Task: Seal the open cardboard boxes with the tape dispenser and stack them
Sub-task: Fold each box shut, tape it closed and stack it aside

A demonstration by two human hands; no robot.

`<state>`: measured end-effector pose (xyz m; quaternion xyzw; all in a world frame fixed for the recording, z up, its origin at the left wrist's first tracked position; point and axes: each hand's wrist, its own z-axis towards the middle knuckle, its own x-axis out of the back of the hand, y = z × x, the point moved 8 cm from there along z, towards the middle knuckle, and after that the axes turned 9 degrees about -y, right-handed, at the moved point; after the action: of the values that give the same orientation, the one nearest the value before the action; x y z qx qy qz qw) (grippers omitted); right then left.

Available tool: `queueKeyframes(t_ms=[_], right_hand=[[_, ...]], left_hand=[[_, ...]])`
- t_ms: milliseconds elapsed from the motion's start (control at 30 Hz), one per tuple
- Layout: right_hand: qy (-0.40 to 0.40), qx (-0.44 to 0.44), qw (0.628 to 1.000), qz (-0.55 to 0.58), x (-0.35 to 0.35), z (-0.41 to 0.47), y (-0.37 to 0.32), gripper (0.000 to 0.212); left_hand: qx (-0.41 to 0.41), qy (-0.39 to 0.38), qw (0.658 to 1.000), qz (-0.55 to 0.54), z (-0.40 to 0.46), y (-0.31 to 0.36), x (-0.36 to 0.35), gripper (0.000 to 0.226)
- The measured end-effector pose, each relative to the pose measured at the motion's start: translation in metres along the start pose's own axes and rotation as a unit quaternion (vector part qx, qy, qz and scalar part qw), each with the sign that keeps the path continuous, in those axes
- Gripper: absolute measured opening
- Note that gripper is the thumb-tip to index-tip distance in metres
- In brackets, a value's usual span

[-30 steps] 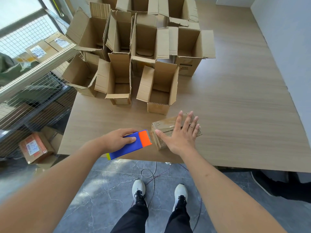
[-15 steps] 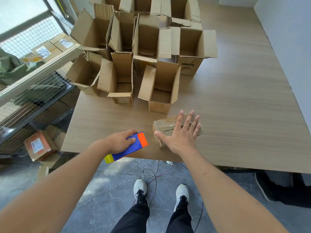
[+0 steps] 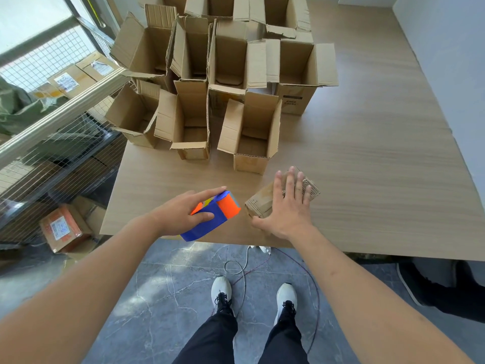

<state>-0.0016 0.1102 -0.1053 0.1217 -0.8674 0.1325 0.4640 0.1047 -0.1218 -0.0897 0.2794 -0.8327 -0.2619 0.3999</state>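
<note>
Cardboard boxes (image 3: 228, 82) crowd the far left part of the wooden table (image 3: 367, 158), all standing upright with their flaps open, packed side by side in rows. One small closed box (image 3: 265, 199) lies apart from them near the front edge, turned at an angle to that edge. The person's right hand (image 3: 287, 206) rests flat on top of it, fingers straight and spread, the thumb stretched out along the near side of the box (nothing is curled round it; the palm simply presses down). Just to the left, not touching the box, the left hand (image 3: 183, 214) holds the tape dispenser (image 3: 212, 215), a blue body with an orange end pointing toward the small box. Its thumb lies across the blue side and the fingers reach over the top, a loose wrap rather than a tight fist. The dispenser is over the table's front edge. Below, white shoes (image 3: 221, 291) stand on grey stone floor, a thin cable (image 3: 242, 264) looping between them. More taped parcels (image 3: 63, 229) lie on the floor at the left, beside a wire mesh rack (image 3: 52, 158).
</note>
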Motion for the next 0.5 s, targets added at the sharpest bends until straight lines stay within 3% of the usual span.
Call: queueKeyframes(t_ms=[167, 500], right_hand=[[0.021, 0.012, 0.999, -0.026, 0.009, -0.019, 0.018, 0.131], [-0.053, 0.133, 0.988, -0.055, 0.026, -0.004, 0.051, 0.129]], left_hand=[[-0.035, -0.012, 0.999, 0.033, 0.007, 0.024, -0.004, 0.069], [-0.091, 0.023, 0.995, 0.041, 0.017, 0.069, -0.012, 0.072]])
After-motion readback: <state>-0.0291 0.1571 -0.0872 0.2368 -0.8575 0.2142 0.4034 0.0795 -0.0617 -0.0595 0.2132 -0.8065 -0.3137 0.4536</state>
